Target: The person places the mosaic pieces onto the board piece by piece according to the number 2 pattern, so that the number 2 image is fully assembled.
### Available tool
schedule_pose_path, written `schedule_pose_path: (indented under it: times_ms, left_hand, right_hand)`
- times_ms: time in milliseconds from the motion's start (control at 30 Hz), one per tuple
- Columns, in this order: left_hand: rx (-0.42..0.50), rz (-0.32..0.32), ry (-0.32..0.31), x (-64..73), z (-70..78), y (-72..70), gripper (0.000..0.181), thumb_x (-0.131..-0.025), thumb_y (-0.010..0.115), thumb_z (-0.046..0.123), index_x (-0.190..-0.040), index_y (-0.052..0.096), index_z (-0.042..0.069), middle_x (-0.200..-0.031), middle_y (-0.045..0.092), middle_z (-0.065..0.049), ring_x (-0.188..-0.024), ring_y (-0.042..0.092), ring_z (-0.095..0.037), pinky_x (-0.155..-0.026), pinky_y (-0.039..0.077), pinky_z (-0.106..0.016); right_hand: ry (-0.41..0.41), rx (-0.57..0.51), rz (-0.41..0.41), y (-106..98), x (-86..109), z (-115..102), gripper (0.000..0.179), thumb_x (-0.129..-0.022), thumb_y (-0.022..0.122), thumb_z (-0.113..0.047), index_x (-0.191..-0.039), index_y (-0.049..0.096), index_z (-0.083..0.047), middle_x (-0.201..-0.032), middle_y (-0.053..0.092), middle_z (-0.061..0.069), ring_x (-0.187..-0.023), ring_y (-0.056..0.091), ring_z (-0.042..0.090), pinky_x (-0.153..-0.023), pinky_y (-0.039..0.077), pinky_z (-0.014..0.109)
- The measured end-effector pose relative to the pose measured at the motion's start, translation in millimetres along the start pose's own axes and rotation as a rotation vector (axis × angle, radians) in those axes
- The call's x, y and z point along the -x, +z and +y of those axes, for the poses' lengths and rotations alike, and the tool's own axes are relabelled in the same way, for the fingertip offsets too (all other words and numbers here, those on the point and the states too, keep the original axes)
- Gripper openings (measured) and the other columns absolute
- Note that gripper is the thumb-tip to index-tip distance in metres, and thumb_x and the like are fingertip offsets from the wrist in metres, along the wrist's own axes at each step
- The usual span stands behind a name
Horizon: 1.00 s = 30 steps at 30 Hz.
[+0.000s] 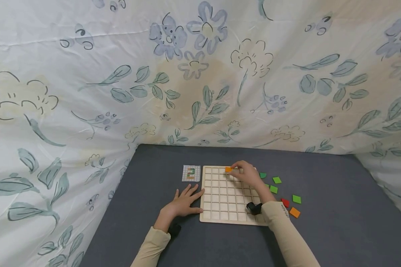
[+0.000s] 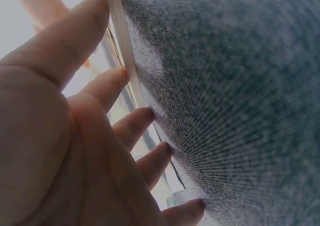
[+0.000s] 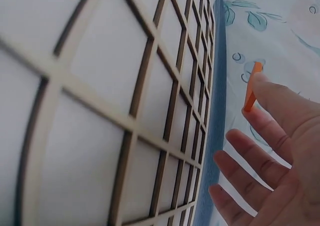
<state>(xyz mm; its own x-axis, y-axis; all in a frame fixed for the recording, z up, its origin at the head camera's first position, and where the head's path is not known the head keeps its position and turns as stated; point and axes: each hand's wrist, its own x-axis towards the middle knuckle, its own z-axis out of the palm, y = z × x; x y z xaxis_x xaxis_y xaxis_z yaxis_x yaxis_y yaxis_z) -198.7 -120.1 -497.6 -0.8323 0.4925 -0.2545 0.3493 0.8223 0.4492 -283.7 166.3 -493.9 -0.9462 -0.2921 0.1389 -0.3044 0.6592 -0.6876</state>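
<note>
Between the thumb and index finger of my right hand (image 1: 246,173) is a thin orange square tile (image 3: 252,88), pinched by its faces over the far edge of a wooden grid board (image 1: 220,196). In the right wrist view the other fingers are spread away from the tile. My left hand (image 1: 183,202) lies on the dark table with fingers spread. Its thumb and index fingertip are at the board's left edge, also seen in the left wrist view. The board's squares that show are pale and bare; my right forearm hides part of its right side.
A small pattern card (image 1: 191,173) with a coloured figure lies left of the board. To the right are several green tiles (image 1: 296,199), a red tile (image 1: 285,202) partly behind the sleeve, and another orange tile (image 1: 294,212). A flowered curtain (image 1: 200,111) hangs behind the table (image 1: 334,193).
</note>
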Motion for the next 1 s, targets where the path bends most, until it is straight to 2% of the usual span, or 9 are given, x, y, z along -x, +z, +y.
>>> schedule_pose_path:
  times_ms: [433,700,1000]
  left_hand:
    - [-0.002,0.002,0.000,1.0,0.4,-0.8,0.071,-0.087,0.058,0.048,-0.147,0.029,0.022,-0.154,0.019,-0.008,-0.143,0.008,-0.034,-0.107,0.003,-0.066]
    - [-0.008,0.002,0.000,0.6,0.6,-0.7,0.072,-0.087,0.057,0.049,-0.147,0.029,0.022,-0.154,0.019,-0.008,-0.143,0.008,-0.034,-0.107,0.004,-0.066]
    - [-0.021,0.001,-0.009,-1.0,-1.4,2.0,0.072,-0.086,0.057,0.051,-0.147,0.029,0.024,-0.154,0.019,-0.007,-0.143,0.009,-0.033,-0.107,0.004,-0.066]
  right_hand:
    - [0.043,0.006,-0.054,14.2,-4.2,-0.9,0.020,-0.086,0.067,-0.026,-0.099,0.066,-0.010,-0.103,0.059,0.009,-0.093,0.059,0.026,-0.077,0.052,0.039]
    - [0.038,0.024,-0.037,21.5,-7.1,0.9,0.021,-0.083,0.071,-0.025,-0.098,0.068,-0.011,-0.096,0.059,0.006,-0.087,0.059,0.022,-0.074,0.051,0.037]
    - [0.010,0.120,-0.011,29.2,-6.5,3.1,0.023,-0.079,0.074,-0.030,-0.095,0.071,-0.013,-0.089,0.060,0.000,-0.081,0.054,0.017,-0.072,0.046,0.035]
